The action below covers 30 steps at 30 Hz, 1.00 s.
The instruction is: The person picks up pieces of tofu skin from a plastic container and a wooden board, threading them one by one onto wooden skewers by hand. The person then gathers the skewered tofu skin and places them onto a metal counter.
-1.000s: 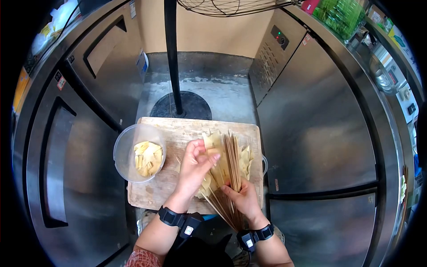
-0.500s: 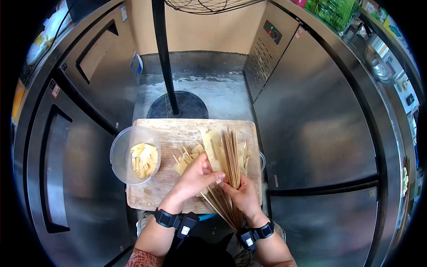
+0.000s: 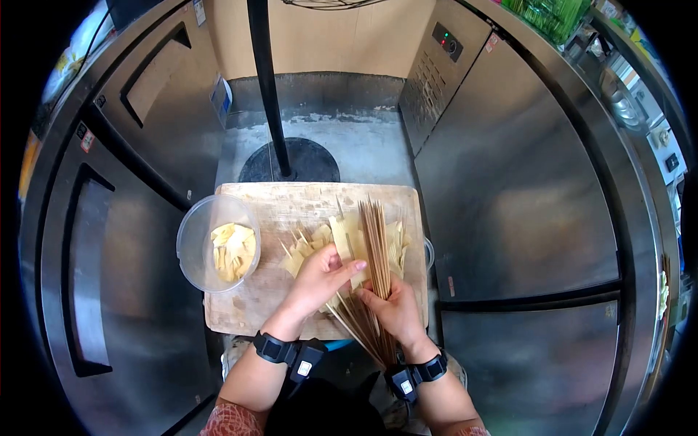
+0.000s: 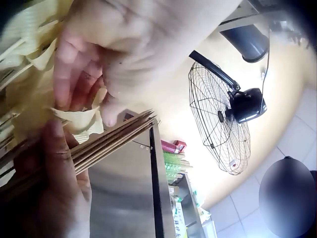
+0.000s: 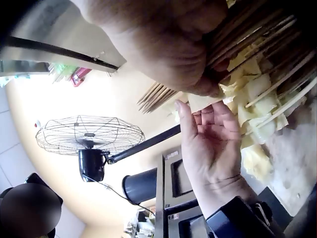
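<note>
My right hand (image 3: 396, 309) grips a bundle of thin wooden skewers (image 3: 375, 243), their pointed ends upward in the head view. Beside the bundle, my left hand (image 3: 320, 283) pinches a pale yellow ribbed sheet that looks like tofu skin (image 3: 340, 236) between thumb and fingers. A skewer tip shows above that sheet. The left thumb is close to the right hand's fingertips. In the right wrist view the left hand (image 5: 213, 134) has its palm turned up under the sheet. More skewered yellow pieces (image 3: 298, 251) lie behind the hands, partly hidden by them.
A wooden board (image 3: 247, 312) lies beneath the hands. On its left edge stands a clear plastic tub (image 3: 190, 247) with loose yellow pieces (image 3: 234, 251). Steel cabinets (image 3: 516, 182) flank both sides, and a black pole (image 3: 269, 94) with a round base rises behind the board.
My left hand has come down along the yellow sheet toward the right hand, and its thumb now lies against the sheet. The right hand keeps its hold on the skewers.
</note>
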Each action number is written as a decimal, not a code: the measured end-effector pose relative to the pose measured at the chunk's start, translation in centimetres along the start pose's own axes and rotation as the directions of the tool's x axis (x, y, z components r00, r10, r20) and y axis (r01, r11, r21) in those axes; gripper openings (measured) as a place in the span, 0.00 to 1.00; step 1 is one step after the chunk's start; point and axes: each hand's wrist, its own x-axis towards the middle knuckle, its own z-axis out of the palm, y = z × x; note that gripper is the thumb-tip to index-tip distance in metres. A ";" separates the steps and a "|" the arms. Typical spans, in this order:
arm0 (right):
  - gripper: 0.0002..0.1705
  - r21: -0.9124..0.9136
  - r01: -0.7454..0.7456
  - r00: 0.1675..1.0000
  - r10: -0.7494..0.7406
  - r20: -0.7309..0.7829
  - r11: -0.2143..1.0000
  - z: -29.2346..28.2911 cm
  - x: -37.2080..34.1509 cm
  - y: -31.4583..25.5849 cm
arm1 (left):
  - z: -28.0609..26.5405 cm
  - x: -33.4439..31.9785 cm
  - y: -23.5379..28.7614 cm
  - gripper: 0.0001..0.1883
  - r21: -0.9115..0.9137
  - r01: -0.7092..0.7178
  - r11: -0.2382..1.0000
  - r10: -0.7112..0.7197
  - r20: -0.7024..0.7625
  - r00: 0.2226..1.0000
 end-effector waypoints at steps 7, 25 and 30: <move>0.11 0.011 0.057 0.998 -0.057 0.020 0.998 0.1 -0.4 -1.1 | -0.1 0.1 -1.3 0.13 0.122 -0.005 0.992 0.015 -0.085 0.996; 0.13 0.218 -0.078 0.995 0.061 0.084 0.973 -0.6 -0.3 0.0 | -10.8 -3.9 5.3 0.11 0.818 0.494 0.294 0.397 -0.575 0.716; 0.13 0.128 -0.081 0.996 0.076 0.047 0.988 -0.5 -0.3 -1.4 | -13.3 -3.6 2.9 0.13 0.797 0.595 0.102 0.166 -0.604 0.780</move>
